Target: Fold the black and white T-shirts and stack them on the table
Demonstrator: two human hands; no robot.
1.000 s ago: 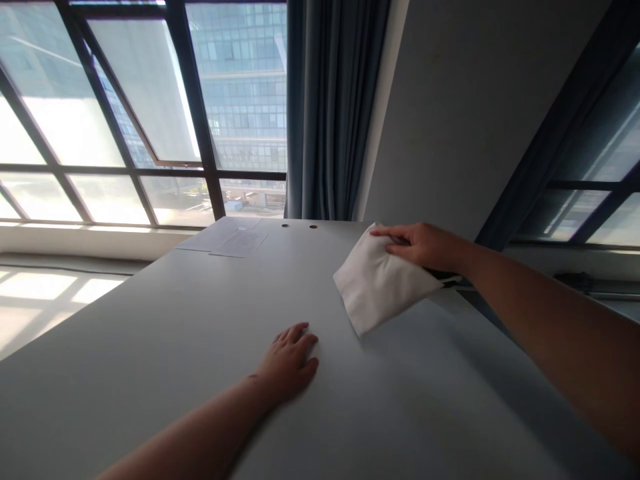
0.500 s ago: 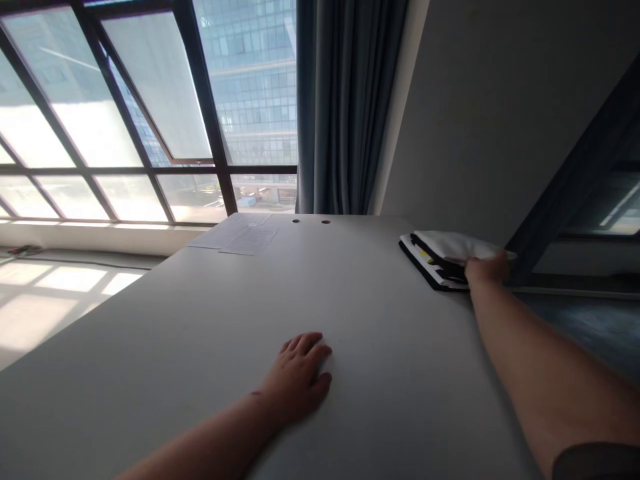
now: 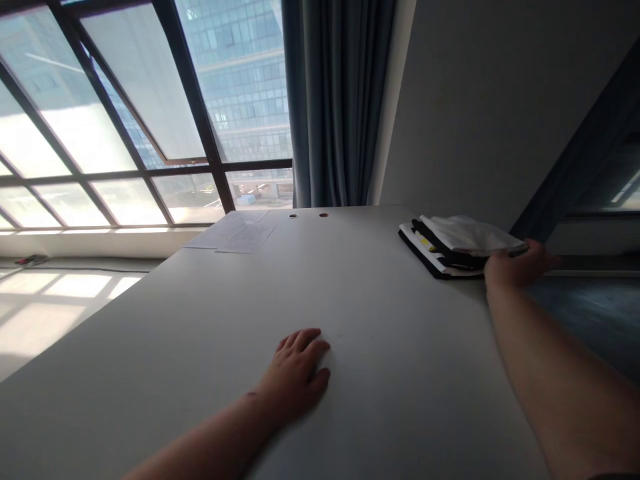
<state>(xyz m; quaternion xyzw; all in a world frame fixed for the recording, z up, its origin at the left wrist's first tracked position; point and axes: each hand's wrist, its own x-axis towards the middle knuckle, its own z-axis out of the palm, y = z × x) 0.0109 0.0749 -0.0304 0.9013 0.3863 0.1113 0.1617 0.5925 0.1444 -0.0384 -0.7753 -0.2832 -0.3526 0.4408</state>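
Note:
My left hand [image 3: 299,373] rests palm down on the white table [image 3: 350,293], its fingers a little apart and nothing in it. At the far right edge lies a stack of folded black-and-white cloth [image 3: 465,235], with a yellow patch showing between the layers. My right hand [image 3: 520,263] grips the right end of the top folded cloth. Its fingertips are partly hidden behind the cloth.
Sheets of paper [image 3: 245,237] lie at the table's far left corner. Two round holes sit near its far edge. Beyond stand windows [image 3: 145,87], a blue-grey curtain [image 3: 335,100] and a dark wall [image 3: 460,113].
My right hand has moved to the right along the cloth stack, and the top layer reaches a little further right. My left hand has stayed almost still. The view has shifted slightly.

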